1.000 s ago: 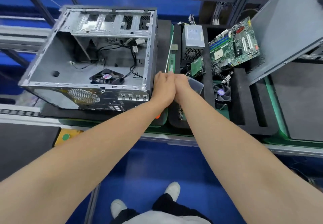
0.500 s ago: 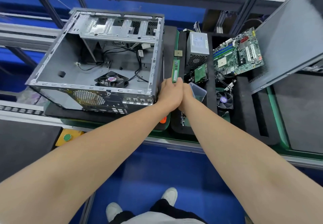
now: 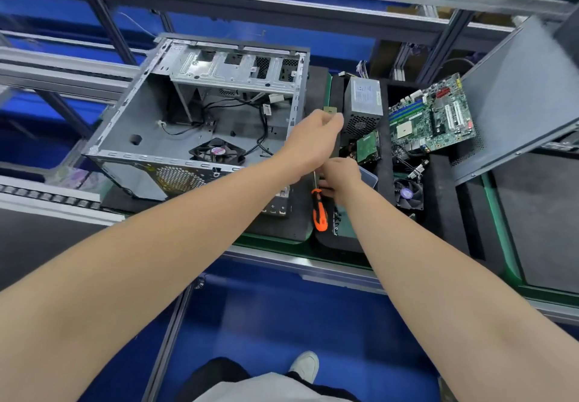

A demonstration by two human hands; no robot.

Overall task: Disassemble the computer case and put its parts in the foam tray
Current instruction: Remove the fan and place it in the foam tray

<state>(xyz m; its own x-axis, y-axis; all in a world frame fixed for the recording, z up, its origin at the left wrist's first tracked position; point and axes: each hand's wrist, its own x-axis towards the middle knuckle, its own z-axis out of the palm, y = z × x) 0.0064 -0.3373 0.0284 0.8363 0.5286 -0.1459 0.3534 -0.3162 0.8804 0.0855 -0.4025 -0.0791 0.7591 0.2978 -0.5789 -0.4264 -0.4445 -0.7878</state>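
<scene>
Computer case (image 3: pixel 150 138): lies on its side on a dark foam pad (image 3: pixel 279 229) at the left, open face up. Its bare metal rims run all round the opening.
Inside the case: a black fan (image 3: pixel 217 152) sits by the near wall, and loose black cables (image 3: pixel 260 125) trail across the floor. The left half of the floor is bare.
Foam tray (image 3: pixel 445 207): sits just right of the case, its black ridges dividing it into slots.
Tray contents: a grey power supply (image 3: pixel 363 100) at the far end, a green motherboard (image 3: pixel 432 119) tilted to its right, a small green board (image 3: pixel 366 147) and a cooler fan (image 3: pixel 407 194) nearer.
Left hand (image 3: pixel 313 138): hovers over the narrow slot between the case's right rim and the power supply. The fingers are curled, but I cannot tell whether they grasp anything.
Right hand (image 3: pixel 340 179): just near of the left hand, over the tray's near-left part. The fingers are bent in, and what they hold, if anything, is hidden.
Screwdriver (image 3: pixel 319 210): the orange-and-black handle lies on the foam near the tray's left edge, with the shaft running far toward the hands.
Side panel (image 3: pixel 517 94): a grey sheet leaning over the tray's right side, its lower edge overhanging the foam.
Open room: a flat dark mat (image 3: pixel 539 219) at far right.
</scene>
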